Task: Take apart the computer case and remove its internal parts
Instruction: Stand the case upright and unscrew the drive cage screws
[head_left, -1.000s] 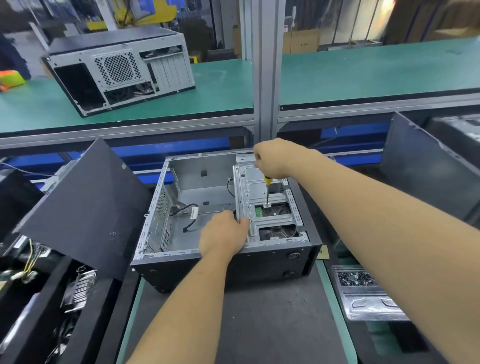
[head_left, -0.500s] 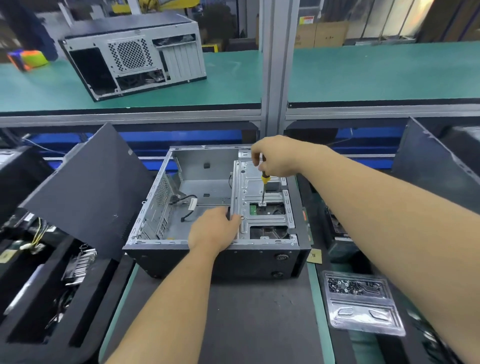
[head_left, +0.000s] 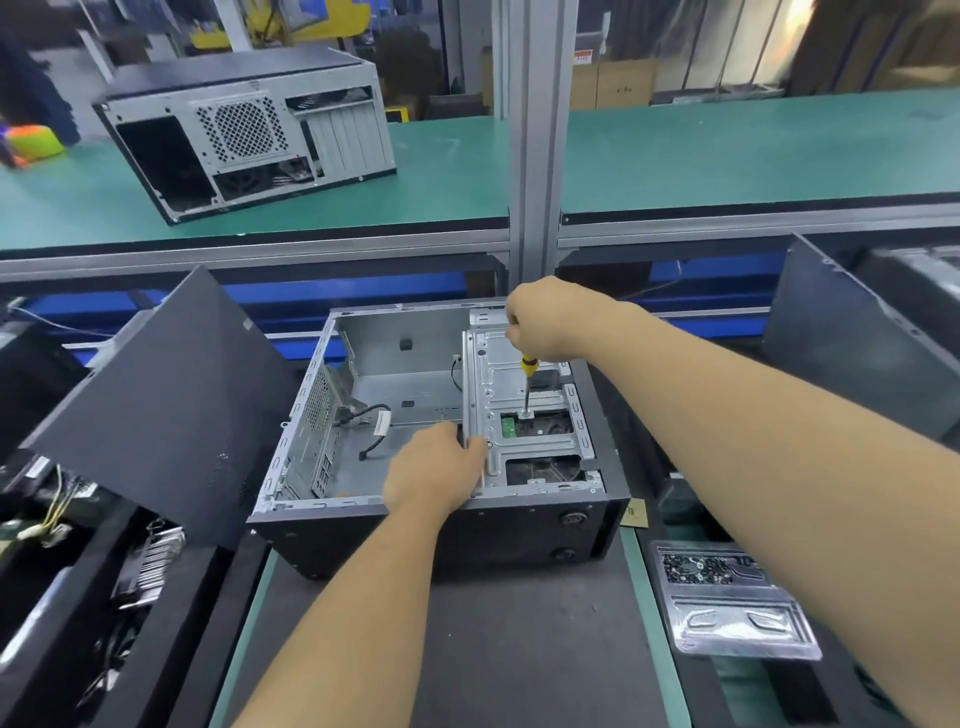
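On the bench the open computer case (head_left: 431, 467) lies straight ahead of us, our right hand (head_left: 545, 319) gripping a screwdriver (head_left: 527, 384) upright, tip on a screw in the drive cage (head_left: 524, 415), whose near-left edge our left hand (head_left: 434, 470) grips

Computer case (head_left: 363, 525): black shell lying on its side, open top, bare grey interior, under both hands.
Drive cage (head_left: 524, 415): silver bracket, right half, beneath right hand (head_left: 545, 319).
Screwdriver (head_left: 527, 384): yellow-handled, upright, tip on cage.
Cable (head_left: 371, 415): black, loose, left of left hand (head_left: 434, 470).
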